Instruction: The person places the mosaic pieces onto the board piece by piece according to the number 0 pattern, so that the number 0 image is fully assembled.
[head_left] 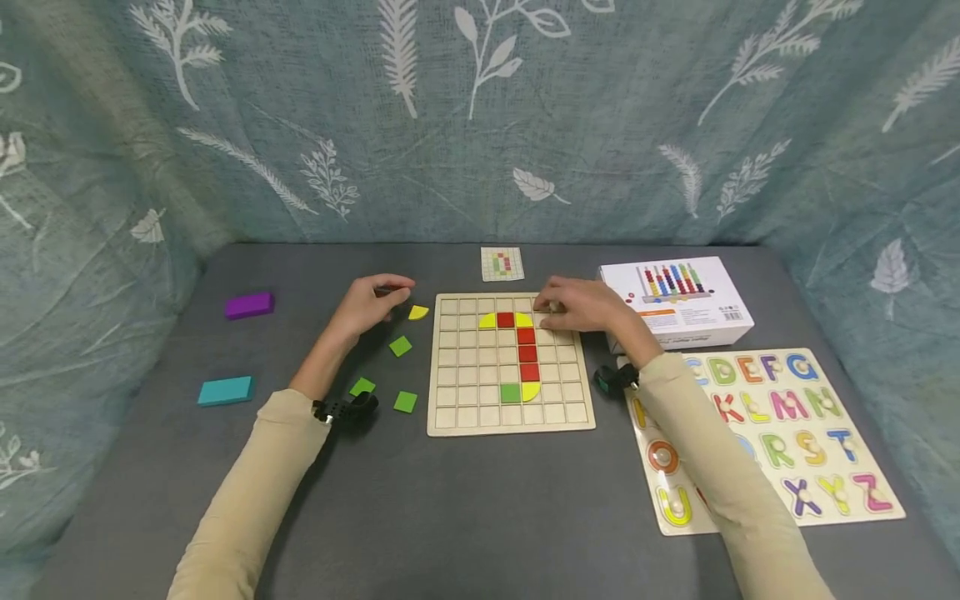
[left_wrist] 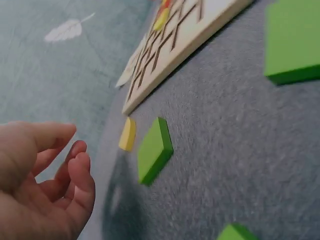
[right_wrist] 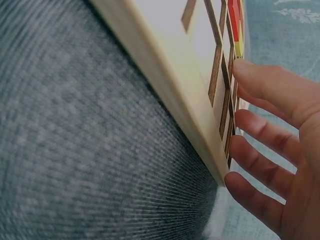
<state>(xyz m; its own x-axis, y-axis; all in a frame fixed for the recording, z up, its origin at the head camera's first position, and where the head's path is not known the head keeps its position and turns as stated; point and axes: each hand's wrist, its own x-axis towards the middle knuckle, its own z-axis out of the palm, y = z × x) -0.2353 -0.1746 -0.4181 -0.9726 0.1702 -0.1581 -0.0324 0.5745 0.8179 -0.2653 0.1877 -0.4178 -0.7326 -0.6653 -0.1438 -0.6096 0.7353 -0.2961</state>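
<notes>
A wooden grid board point(head_left: 457, 421) lies flat, its cells holding several red squares point(head_left: 528, 353), a green square point(head_left: 510, 392) and three yellow quarter-circles point(head_left: 531, 391). Over the board's upper right corner is my right hand point(head_left: 581, 304), its fingers loosely bent and nothing visible in them. In the right wrist view its thumb point(right_wrist: 265, 85) appears to touch the board near a yellow piece. My left hand point(head_left: 370, 304) hovers left of the board, relaxed and holding nothing. Just beside it lie a loose yellow quarter-circle point(head_left: 418, 312) and a green square point(head_left: 401, 346).
More green squares point(head_left: 405, 402) lie left of the board. A small pattern card point(head_left: 502, 263) sits behind it. On the right are a white box point(head_left: 675, 300) and an alphabet puzzle board point(head_left: 757, 392). Purple point(head_left: 250, 306) and teal point(head_left: 226, 391) blocks stand far left.
</notes>
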